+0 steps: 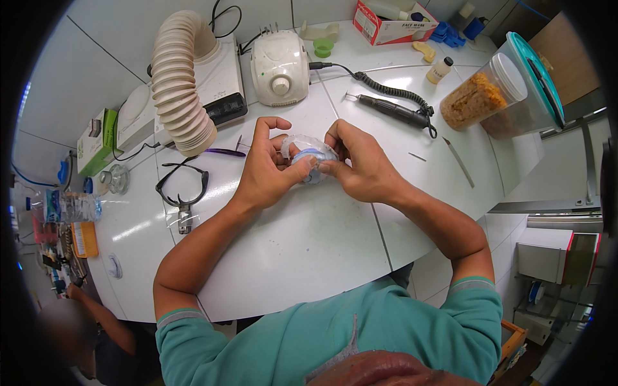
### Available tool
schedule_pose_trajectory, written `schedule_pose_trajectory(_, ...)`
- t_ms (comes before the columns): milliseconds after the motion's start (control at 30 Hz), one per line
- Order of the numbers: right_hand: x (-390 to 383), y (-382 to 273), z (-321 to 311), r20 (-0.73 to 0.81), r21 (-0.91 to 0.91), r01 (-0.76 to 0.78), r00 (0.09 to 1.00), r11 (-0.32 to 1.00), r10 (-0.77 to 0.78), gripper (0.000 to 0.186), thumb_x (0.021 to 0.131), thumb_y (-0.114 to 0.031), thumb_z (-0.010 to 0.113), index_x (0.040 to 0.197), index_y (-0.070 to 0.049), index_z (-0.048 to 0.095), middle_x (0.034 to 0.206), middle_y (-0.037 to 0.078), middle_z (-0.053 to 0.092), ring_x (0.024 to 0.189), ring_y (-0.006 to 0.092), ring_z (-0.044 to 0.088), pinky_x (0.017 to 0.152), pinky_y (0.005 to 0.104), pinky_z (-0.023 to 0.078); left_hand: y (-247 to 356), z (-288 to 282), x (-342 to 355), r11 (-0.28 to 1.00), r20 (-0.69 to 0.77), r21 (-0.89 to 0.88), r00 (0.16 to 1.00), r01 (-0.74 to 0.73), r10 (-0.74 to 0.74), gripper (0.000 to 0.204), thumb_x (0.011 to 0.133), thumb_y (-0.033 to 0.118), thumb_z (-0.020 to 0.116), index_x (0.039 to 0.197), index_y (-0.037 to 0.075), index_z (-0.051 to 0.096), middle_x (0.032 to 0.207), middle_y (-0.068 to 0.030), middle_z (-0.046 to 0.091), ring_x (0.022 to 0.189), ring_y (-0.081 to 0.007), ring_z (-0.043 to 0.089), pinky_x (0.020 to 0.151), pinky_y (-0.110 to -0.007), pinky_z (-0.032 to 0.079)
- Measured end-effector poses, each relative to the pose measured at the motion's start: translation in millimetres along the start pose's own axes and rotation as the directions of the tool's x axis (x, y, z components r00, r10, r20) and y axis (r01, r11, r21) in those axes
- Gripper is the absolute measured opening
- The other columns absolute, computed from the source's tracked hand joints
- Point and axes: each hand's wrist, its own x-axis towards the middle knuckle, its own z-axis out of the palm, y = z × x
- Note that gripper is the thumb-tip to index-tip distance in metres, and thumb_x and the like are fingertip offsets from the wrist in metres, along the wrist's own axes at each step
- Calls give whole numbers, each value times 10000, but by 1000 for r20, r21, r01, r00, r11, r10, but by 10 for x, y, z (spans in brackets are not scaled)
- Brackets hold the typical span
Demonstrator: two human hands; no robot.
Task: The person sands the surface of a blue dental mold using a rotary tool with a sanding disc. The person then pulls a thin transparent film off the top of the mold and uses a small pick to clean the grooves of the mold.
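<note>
Over the middle of the white worktop, a clear, thin plastic piece with a pale blue part in it (302, 143) is held between my two hands. It looks like a small moulded shell, partly hidden by fingers. My left hand (269, 168) grips its left side, thumb pressed on the blue part and index finger curled above. On the right side, my right hand (365, 166) pinches the rim with thumb and fingers. Just left of my left hand lies a thin purple-handled tool (225, 152).
A ribbed hose (174, 83) arches down at the left. Behind the hands stands a white control box (280, 69), its coiled cord running to a black handpiece (394, 110). Glasses (183, 183), a slim knife (459, 162) and a jar (479, 96) flank the hands. Another person (96, 328) sits lower left.
</note>
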Motion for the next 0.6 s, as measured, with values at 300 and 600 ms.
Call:
schedule_pose_trajectory(300,-10,-34,-151,179,63,-117,978,991,104,327,951,-95,821,1078,-13,531,862,129,609,767,215,534,712,391,460,-7,-81,25,995,115,59,990,77,-83,356,970,177,815,1205,38,586,1096,-50,702,966,-116,704,876,-304,608)
schedule_pose_trajectory(600,-3,25,-171,255,43,-121,961,992,106,292,971,-137,812,1071,-49,552,861,33,515,770,143,441,687,342,396,-6,-74,7,988,109,127,988,92,-106,320,978,213,830,1155,27,638,1081,-46,719,973,-111,711,902,-306,610)
